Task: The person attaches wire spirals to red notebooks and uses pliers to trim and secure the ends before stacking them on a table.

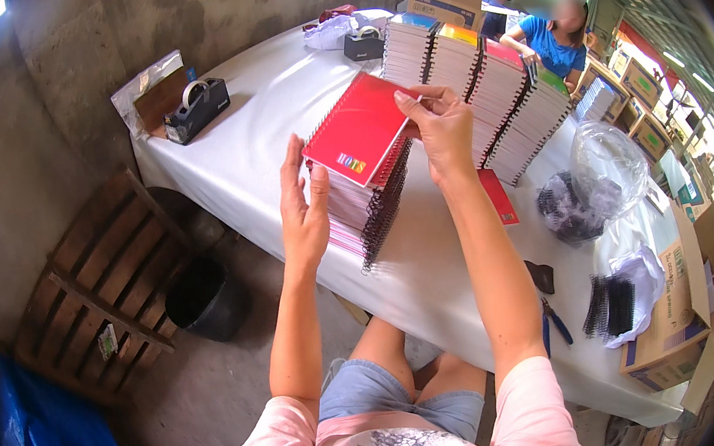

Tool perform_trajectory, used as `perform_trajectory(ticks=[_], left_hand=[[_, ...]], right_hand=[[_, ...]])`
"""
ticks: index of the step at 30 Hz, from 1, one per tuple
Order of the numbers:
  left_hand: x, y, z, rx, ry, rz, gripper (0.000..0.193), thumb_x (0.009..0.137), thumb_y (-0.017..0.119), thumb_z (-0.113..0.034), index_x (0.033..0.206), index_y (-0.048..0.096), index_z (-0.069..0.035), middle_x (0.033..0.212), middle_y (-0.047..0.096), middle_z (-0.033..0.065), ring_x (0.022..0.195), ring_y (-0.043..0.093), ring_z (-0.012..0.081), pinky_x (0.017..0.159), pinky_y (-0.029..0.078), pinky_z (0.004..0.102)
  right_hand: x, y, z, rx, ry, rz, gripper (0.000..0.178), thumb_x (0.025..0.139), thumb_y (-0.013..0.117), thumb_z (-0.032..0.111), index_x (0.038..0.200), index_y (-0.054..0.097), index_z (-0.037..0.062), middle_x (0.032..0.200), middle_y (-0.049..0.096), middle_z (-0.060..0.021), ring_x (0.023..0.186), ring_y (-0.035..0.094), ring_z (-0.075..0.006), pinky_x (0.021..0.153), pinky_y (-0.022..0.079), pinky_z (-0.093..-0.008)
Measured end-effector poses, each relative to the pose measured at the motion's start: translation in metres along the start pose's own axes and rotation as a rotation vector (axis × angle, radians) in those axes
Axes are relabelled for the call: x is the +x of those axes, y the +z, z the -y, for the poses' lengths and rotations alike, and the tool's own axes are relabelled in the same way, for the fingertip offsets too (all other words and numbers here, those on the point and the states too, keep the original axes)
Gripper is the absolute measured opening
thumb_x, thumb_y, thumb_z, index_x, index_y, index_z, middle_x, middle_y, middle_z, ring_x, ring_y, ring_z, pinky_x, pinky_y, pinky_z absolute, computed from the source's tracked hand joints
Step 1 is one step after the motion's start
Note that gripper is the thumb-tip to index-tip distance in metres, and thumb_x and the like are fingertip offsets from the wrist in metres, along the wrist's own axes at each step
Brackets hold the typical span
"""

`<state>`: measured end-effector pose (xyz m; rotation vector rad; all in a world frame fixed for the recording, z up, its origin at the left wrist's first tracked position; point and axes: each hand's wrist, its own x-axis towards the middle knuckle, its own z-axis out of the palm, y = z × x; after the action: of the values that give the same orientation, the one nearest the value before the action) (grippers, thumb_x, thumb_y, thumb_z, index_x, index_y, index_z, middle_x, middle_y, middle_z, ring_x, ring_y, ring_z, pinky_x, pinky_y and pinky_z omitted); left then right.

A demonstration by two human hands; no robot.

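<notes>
A red-covered spiral notebook (359, 126) lies on top of a stack of notebooks (347, 211), its coil along the left edge. Black coils stick out on the stack's right side. My right hand (441, 125) pinches the top notebook's far right corner between thumb and fingers. On the near left side, my left hand (305, 207) rests by the stack's edge with its fingers stretched and the thumb apart. Right of the stack, another red notebook (497, 196) lies flat on the table, partly hidden by my right forearm.
Tall notebook stacks (487, 89) stand beyond on the white-covered table (262, 84). Tape dispensers (199, 109) sit at the back. To the right are a clear plastic bag (606, 164), black coils (608, 304), blue-handled pliers (552, 324) and a cardboard box (671, 310). A co-worker (556, 42) is across.
</notes>
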<state>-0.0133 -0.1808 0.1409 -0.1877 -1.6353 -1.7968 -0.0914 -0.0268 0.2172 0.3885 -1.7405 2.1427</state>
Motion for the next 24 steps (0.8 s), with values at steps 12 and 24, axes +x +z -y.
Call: perform_trajectory(ticks=[12, 24], left_hand=[[0.000, 0.012, 0.008, -0.071, 0.053, 0.067, 0.053, 0.095, 0.050, -0.026, 0.139, 0.031, -0.005, 0.125, 0.048, 0.0090, 0.113, 0.045, 0.0142, 0.099, 0.032, 0.0278], [0.002, -0.024, 0.000, 0.115, 0.077, -0.208, 0.064, 0.095, 0.031, -0.052, 0.142, 0.019, -0.011, 0.140, 0.037, 0.0152, 0.133, 0.030, 0.0288, 0.107, 0.018, 0.0487]], right_hand=[[0.012, -0.010, -0.052, -0.315, -0.074, 0.046, 0.036, 0.089, 0.055, 0.036, 0.104, 0.062, 0.0041, 0.105, 0.060, -0.0151, 0.096, 0.057, -0.0232, 0.084, 0.043, -0.0326], [-0.001, -0.103, -0.063, -1.309, -0.189, -0.351, 0.052, 0.082, 0.060, 0.042, 0.125, 0.050, 0.0151, 0.116, 0.052, -0.0147, 0.114, 0.045, -0.0314, 0.090, 0.039, -0.0508]])
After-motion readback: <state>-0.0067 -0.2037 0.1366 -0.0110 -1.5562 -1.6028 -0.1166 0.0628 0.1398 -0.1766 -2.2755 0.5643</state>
